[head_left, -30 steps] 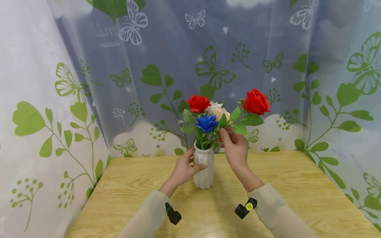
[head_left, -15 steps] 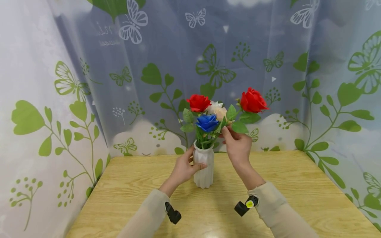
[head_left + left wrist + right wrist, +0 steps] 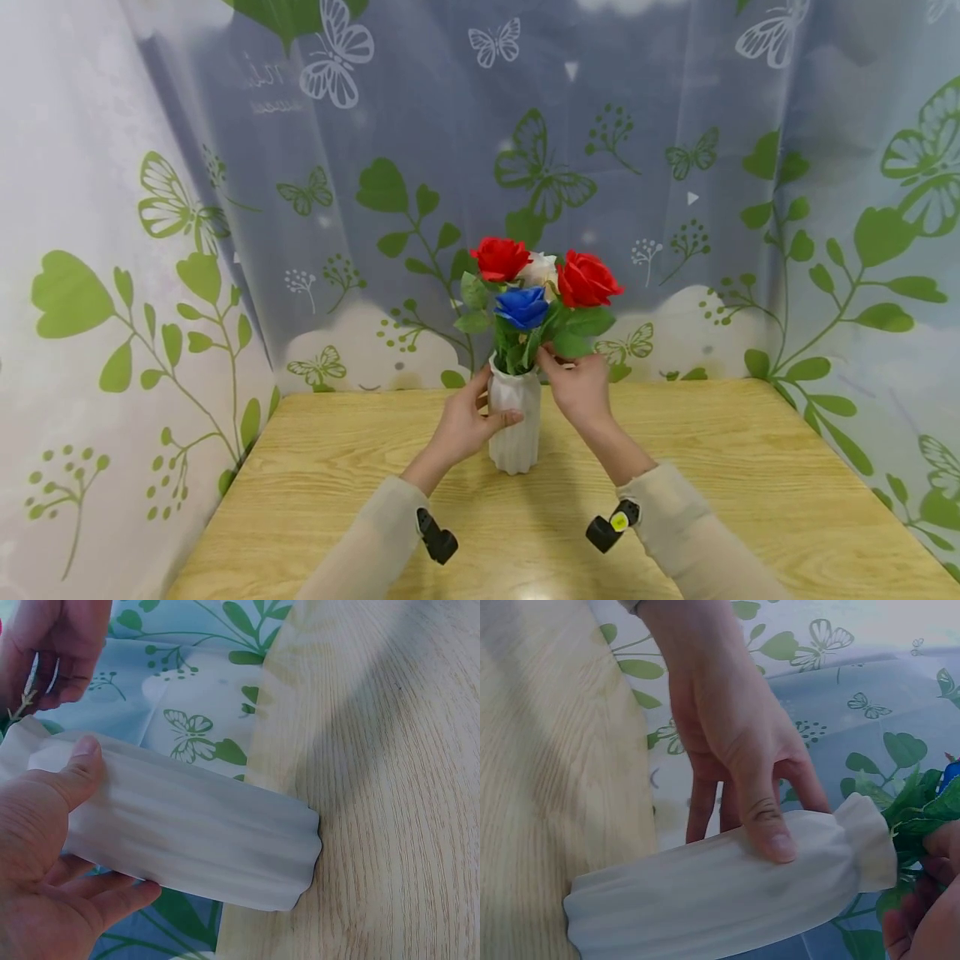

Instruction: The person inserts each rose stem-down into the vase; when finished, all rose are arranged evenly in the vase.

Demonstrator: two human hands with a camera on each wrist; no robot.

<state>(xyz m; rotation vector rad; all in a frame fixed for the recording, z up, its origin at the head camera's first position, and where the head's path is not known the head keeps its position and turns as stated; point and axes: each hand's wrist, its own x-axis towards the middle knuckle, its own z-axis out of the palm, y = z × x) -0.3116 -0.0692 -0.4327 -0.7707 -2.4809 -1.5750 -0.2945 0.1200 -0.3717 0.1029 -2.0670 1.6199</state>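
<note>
A white ribbed vase (image 3: pixel 516 442) stands upright on the table, and my left hand (image 3: pixel 459 427) grips it from the left, thumb across its front. In the left wrist view the fingers (image 3: pixel 124 904) curl under the vase's other side. My right hand (image 3: pixel 579 390) pinches the stem of a red rose (image 3: pixel 588 280) just right of the vase's mouth. That rose leans right over its green leaves; whether its stem tip is inside the mouth is hidden. Another red rose (image 3: pixel 500 259), a blue rose (image 3: pixel 522 308) and a pale flower (image 3: pixel 542 268) stand in the vase.
The vase is near the far edge of the light wooden table (image 3: pixel 337 508). Behind and beside the table hang curtains (image 3: pixel 420 108) printed with leaves and butterflies. Black wrist cameras are strapped at both of my sleeves.
The right-hand red rose has moved left and down, up against the other flowers, as my right hand came down to the vase's mouth. My left hand keeps its hold on the vase.
</note>
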